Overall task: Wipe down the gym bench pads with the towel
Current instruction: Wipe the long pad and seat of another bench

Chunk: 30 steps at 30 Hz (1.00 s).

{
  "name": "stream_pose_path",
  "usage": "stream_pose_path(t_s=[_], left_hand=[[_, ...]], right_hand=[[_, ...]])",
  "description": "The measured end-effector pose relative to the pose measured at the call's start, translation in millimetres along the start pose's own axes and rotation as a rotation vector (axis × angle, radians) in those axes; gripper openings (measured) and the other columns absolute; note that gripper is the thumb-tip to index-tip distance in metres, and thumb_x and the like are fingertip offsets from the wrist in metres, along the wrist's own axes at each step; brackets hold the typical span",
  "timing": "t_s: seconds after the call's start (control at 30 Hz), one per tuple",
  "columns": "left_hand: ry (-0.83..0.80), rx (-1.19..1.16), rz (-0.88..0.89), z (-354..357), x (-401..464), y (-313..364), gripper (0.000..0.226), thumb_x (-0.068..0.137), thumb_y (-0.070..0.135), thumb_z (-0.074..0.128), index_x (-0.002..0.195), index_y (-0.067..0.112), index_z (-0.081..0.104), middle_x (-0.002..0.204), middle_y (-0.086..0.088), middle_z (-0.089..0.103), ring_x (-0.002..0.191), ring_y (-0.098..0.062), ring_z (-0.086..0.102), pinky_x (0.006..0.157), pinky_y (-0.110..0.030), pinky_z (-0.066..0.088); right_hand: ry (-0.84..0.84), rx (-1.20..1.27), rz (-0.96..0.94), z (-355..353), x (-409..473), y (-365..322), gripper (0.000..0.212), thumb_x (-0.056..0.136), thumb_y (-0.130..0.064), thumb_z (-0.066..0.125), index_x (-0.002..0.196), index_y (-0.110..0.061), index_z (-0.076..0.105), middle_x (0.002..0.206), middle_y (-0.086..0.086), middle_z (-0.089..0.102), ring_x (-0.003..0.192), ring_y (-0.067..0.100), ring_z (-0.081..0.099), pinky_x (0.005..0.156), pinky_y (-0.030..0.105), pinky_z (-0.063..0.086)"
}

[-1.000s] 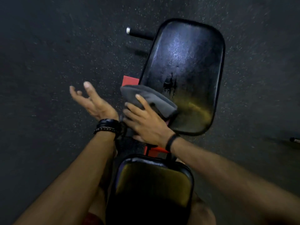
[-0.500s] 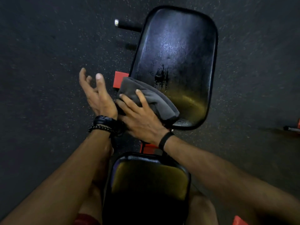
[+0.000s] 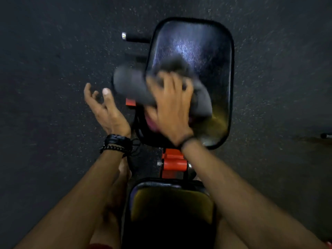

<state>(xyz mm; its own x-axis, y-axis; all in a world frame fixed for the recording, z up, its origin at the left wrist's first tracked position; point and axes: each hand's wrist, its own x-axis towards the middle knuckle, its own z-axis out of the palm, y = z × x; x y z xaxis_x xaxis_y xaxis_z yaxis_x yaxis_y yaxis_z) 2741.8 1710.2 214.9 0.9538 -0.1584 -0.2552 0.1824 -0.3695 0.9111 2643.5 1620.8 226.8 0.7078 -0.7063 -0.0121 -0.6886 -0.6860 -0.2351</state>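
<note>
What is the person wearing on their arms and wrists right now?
Both forearms are bare, with no sleeves in view. The left wrist carries stacked black bands, a beaded bracelet and a loose black cord. The right wrist wears one thin black band.

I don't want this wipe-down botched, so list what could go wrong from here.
1. The towel hangs off the left edge of the far pad; only the right hand holds it, so it may slip to the floor.
2. The left hand hovers open beside the pad, steadying nothing.
3. The wet sheen high on the far pad looks unwiped, and the near pad is untouched; both may get missed.
</note>
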Motion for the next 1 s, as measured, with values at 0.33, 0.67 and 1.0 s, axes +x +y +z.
stream_pose_path(t_s=[0.33, 0.67, 1.0], left_hand=[[-0.144, 0.044, 0.084, 35, 0, 0, 0.054, 0.098, 0.032, 0.046, 0.146, 0.010, 0.033, 0.140, -0.021, 0.042, 0.118, -0.018, 0.052, 0.090, -0.018, 0.045], [-0.436, 0.368, 0.239, 60, 7, 9, 0.063, 0.090, 0.046, 0.049, 0.142, 0.012, 0.041, 0.138, -0.008, 0.052, 0.123, -0.019, 0.051, 0.102, -0.031, 0.042], [-0.418, 0.755, 0.379, 68, -12, 11, 0.063, 0.100, 0.041, 0.037, 0.152, 0.009, 0.021, 0.153, -0.011, 0.033, 0.131, -0.032, 0.042, 0.097, -0.047, 0.039]], right_hand=[[0.216, 0.064, 0.631, -24, 58, 62, 0.049, 0.072, -0.046, 0.061, 0.114, -0.020, 0.065, 0.126, 0.009, 0.055, 0.118, 0.034, 0.048, 0.095, 0.053, 0.036], [0.185, 0.433, 0.636, -16, -98, 99, 0.057, 0.079, -0.036, 0.061, 0.130, -0.013, 0.051, 0.132, 0.013, 0.047, 0.121, 0.032, 0.047, 0.101, 0.049, 0.041], [0.217, 0.604, 0.878, -11, -106, 101, 0.065, 0.087, -0.048, 0.064, 0.133, -0.005, 0.048, 0.126, 0.006, 0.056, 0.118, 0.028, 0.056, 0.096, 0.032, 0.044]])
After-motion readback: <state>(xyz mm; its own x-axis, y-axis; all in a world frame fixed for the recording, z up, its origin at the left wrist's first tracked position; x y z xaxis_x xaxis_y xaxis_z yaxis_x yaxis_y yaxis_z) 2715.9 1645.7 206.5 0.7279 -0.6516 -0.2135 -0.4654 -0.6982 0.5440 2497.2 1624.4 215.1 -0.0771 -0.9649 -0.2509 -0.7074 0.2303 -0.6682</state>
